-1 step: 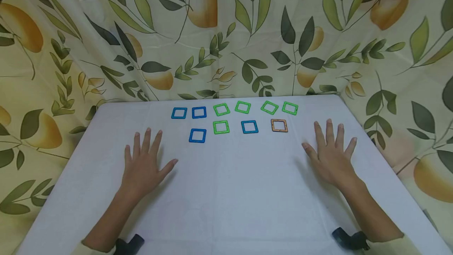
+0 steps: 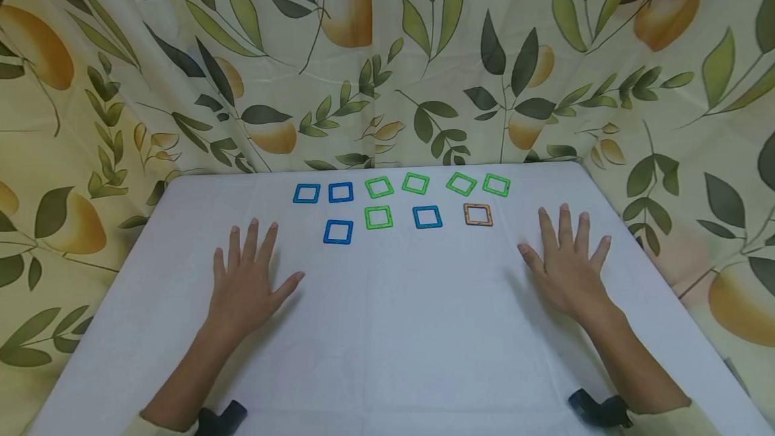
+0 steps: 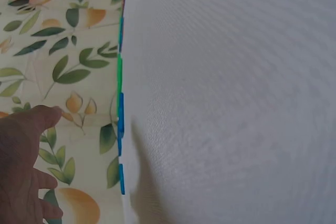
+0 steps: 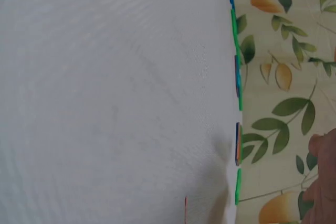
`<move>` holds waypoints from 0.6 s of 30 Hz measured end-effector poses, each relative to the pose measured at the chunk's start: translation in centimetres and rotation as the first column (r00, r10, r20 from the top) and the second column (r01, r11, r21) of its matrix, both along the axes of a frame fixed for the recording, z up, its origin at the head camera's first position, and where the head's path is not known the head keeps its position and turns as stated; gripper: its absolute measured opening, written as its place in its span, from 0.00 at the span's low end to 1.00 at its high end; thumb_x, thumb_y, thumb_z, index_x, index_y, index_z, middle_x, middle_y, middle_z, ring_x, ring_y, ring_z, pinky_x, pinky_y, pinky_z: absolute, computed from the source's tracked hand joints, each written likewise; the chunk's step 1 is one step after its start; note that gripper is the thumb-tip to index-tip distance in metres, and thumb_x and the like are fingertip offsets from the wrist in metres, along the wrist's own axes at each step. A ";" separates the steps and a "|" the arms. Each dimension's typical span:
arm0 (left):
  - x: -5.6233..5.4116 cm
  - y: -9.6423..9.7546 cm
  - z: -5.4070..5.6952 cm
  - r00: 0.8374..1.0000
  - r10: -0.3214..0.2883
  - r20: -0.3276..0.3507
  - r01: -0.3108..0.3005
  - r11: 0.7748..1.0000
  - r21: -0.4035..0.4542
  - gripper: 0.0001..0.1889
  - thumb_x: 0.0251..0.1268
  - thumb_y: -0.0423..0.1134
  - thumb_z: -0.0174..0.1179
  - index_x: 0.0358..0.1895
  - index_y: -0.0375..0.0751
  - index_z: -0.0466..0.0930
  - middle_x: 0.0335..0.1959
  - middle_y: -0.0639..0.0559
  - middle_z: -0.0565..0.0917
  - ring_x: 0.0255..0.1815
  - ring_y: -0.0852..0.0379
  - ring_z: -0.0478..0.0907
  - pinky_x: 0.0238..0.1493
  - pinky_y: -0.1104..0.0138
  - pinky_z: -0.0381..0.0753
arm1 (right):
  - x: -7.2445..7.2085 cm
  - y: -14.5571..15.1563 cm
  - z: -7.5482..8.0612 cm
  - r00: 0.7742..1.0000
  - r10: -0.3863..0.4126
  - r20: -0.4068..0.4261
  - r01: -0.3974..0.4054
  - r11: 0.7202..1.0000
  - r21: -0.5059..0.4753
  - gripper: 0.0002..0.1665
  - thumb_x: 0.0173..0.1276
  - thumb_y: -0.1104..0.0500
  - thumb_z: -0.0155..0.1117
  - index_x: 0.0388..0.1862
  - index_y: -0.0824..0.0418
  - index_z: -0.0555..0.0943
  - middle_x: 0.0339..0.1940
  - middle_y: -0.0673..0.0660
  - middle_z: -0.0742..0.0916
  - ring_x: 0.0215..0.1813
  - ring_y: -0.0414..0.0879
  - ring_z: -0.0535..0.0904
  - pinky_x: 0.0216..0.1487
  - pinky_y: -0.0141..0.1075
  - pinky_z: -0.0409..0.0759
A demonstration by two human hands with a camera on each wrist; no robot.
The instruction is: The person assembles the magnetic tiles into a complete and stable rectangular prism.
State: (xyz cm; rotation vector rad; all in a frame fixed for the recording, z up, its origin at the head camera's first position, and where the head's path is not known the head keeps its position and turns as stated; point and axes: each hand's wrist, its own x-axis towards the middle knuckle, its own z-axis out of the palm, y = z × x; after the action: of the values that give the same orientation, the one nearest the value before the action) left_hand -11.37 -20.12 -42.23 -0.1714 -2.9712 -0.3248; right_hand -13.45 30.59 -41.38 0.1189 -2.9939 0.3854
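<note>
My left hand (image 2: pixel 241 291) hovers over the white table with fingers spread, holding nothing. On the other side, my right hand (image 2: pixel 569 278) is spread the same way, also holding nothing. Hollow square frames lie flat beyond the hands. The front row has a blue square (image 2: pixel 338 241), nearest the left hand, a green square (image 2: pixel 379 227), another blue square (image 2: pixel 428 226) and an orange square (image 2: pixel 479 224), nearest the right hand. Behind them lie two more blue squares and several green ones. Both wrist views catch the squares only edge-on, and each hand partly.
A white cloth covers the table (image 2: pixel 387 328). Behind and beside it hangs a curtain (image 2: pixel 375 99) printed with leaves and fruit. A dark wrist device (image 2: pixel 223 418) sits at the left wrist, and a similar device (image 2: pixel 599 409) at the right.
</note>
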 end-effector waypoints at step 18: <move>-0.7 0.4 0.1 1.000 0.003 0.014 -0.003 0.999 0.044 0.52 0.67 0.63 0.65 0.85 0.39 0.51 0.84 0.30 0.48 0.83 0.25 0.39 0.72 0.25 0.44 | -1.6 0.0 -0.8 0.997 0.013 0.078 -0.006 0.997 -0.080 0.57 0.77 0.35 0.59 0.84 0.71 0.50 0.82 0.81 0.47 0.81 0.80 0.33 0.69 0.79 0.25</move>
State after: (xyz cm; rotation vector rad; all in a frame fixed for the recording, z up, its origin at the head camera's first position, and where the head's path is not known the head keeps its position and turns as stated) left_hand -12.07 -19.70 -42.09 -0.1604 -2.9745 -0.3929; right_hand -15.00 30.59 -42.15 0.1129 -3.0505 0.5225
